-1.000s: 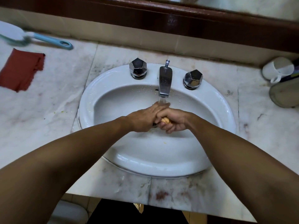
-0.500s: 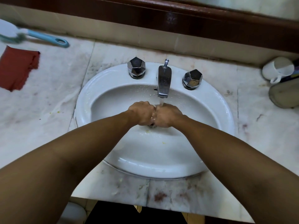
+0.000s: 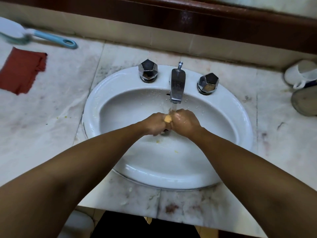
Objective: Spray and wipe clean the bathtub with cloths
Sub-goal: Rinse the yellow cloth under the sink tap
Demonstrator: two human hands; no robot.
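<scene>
My left hand (image 3: 157,123) and right hand (image 3: 186,122) clench a small orange wad (image 3: 167,119) under the running chrome tap (image 3: 177,86). No bathtub visible; spraying, wiping judged outstanding.

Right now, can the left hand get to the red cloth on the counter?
Probably yes, once freed. The red cloth lies on the counter left of the sink, nothing between it and the left hand; but it and the right hand grip a yellow wad.

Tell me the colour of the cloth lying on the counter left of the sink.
The cloth is dark red; the head view, the only one, shows it.
</scene>
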